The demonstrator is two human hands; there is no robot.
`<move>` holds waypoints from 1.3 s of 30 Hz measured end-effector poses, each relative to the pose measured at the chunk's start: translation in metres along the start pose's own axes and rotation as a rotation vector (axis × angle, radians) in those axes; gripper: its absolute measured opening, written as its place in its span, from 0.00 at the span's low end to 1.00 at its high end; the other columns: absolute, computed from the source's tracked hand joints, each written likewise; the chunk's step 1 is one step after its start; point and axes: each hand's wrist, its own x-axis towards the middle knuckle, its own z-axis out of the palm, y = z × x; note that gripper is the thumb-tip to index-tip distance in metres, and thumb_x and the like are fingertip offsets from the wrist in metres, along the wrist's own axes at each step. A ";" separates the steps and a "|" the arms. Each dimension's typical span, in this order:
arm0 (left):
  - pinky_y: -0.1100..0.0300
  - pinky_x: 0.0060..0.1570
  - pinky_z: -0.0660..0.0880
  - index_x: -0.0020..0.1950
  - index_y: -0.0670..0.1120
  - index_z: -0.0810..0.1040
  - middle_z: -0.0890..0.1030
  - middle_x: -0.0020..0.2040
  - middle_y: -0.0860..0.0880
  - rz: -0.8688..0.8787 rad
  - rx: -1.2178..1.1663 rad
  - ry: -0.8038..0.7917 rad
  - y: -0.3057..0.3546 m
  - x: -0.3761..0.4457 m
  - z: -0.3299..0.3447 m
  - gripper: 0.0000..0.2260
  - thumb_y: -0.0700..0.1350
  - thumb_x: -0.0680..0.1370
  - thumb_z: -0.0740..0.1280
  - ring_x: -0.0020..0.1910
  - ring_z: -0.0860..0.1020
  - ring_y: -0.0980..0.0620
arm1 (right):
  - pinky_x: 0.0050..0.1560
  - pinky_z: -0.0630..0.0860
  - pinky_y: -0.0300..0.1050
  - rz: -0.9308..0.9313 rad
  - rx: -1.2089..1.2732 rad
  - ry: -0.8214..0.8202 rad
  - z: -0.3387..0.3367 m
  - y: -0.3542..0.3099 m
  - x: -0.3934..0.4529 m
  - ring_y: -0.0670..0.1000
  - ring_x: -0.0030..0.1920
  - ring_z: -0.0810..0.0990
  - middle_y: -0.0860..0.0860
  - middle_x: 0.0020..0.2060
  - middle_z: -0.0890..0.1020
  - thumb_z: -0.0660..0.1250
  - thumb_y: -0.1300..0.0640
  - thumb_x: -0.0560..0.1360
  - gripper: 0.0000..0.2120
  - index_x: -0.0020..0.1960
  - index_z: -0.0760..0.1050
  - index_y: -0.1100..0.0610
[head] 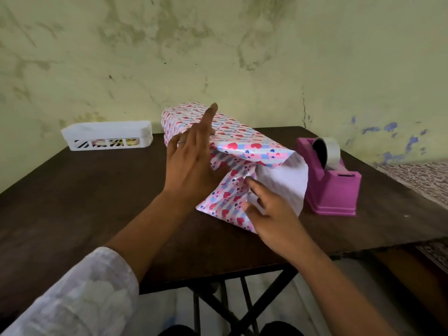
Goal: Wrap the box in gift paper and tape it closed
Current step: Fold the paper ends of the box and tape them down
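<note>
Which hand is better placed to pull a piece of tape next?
Probably the right hand: the pink tape dispenser stands just to its right on the table. The left hand lies flat against the heart-patterned wrapped box, steadying it.

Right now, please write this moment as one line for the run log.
step: folding near end flap | left hand: flat against wrapped box | right hand: fingers on gift paper | tape dispenser: right of box, untouched
</note>
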 end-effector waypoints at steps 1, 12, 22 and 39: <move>0.44 0.66 0.61 0.73 0.57 0.44 0.75 0.62 0.47 -0.001 0.016 0.002 0.000 0.000 0.000 0.44 0.61 0.68 0.69 0.62 0.74 0.44 | 0.64 0.58 0.32 0.042 -0.003 -0.048 0.004 0.001 0.008 0.42 0.71 0.61 0.43 0.73 0.63 0.59 0.56 0.80 0.26 0.76 0.55 0.48; 0.37 0.65 0.62 0.71 0.60 0.39 0.73 0.66 0.44 -0.036 0.048 -0.001 0.002 -0.003 0.004 0.45 0.62 0.68 0.69 0.65 0.71 0.40 | 0.47 0.75 0.35 -0.168 0.272 0.633 -0.052 -0.001 -0.039 0.42 0.45 0.81 0.44 0.44 0.84 0.63 0.56 0.73 0.06 0.46 0.78 0.47; 0.39 0.68 0.61 0.72 0.59 0.43 0.73 0.66 0.44 -0.079 -0.006 -0.044 0.003 -0.003 0.003 0.43 0.64 0.66 0.67 0.65 0.71 0.39 | 0.44 0.69 0.48 0.422 0.196 0.563 -0.114 0.074 0.016 0.57 0.43 0.76 0.58 0.43 0.78 0.60 0.48 0.78 0.15 0.49 0.75 0.60; 0.37 0.68 0.60 0.72 0.56 0.45 0.70 0.68 0.40 -0.080 0.044 -0.079 0.005 -0.003 0.005 0.43 0.63 0.65 0.66 0.66 0.69 0.36 | 0.41 0.75 0.37 0.004 1.021 0.856 -0.101 0.077 0.012 0.44 0.37 0.79 0.45 0.33 0.81 0.66 0.69 0.71 0.15 0.32 0.78 0.51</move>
